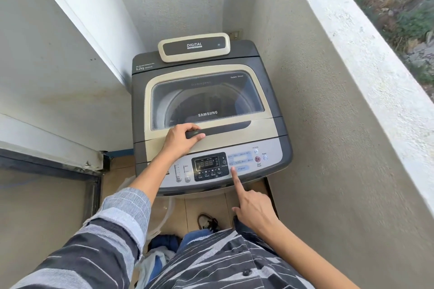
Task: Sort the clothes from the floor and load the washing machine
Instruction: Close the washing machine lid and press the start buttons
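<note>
Between two pale walls, on a narrow balcony, a top-loading washing machine (209, 110) is being faced from above. Its lid (206, 101), with a glass window, is lying closed, and the dark lid handle (218, 130) along its front edge is being gripped at its left end by the left hand (180, 139), fingers curled over the top and thumb laid along the front. The right hand (252, 206) is being held over the front of the machine with the index finger stretched out and the other fingers folded in; the fingertip is being placed at the control panel (218, 166), just right of the digital display (209, 164), near the button marked Program. Whether the tip is touching cannot be told. A cream and black device (194, 47) labelled DIGITAL is resting on the machine's back edge. At the bottom, beside the person's striped shirt (211, 263), blue and white clothes (159, 256) are lying on the tiled floor (204, 206).
</note>
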Available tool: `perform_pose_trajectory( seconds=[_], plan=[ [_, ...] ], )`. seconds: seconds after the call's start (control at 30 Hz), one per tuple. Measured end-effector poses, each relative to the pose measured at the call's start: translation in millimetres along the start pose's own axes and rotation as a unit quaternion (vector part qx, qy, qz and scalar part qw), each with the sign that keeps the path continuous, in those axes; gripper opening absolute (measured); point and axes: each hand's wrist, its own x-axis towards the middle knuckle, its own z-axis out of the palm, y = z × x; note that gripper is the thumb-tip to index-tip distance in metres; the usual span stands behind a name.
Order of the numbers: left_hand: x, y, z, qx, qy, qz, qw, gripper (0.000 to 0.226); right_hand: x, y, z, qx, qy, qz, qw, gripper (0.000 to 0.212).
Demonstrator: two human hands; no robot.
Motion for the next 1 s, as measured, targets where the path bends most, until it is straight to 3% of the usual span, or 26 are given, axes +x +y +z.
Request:
perform_pose_trajectory(
  seconds=[0.2,0.47,0.63,1.0],
  plan=[
    [-0.3,2.2,-0.3,0.005,-0.003,0.001,1.0,0.034,3.1,-4.2,8.5,-0.003,-0.036,0.033,0.999,0.129],
    [1.4,0.3,0.9,0.031,-0.006,0.016,0.999,0.032,2.3,-12.2,13.0,-0.014,-0.041,0.059,0.997,0.124],
    [-0.5,1.2,-0.6,0.024,-0.012,0.032,0.999,0.016,-0.5,-14.7,10.5,-0.025,-0.026,0.064,0.997,0.117],
    [0.6,-0.8,-0.5,0.031,-0.013,0.027,0.999,0.031,1.3,-14.1,-4.4,0.024,-0.02,0.088,0.996,0.116]
  ],
)
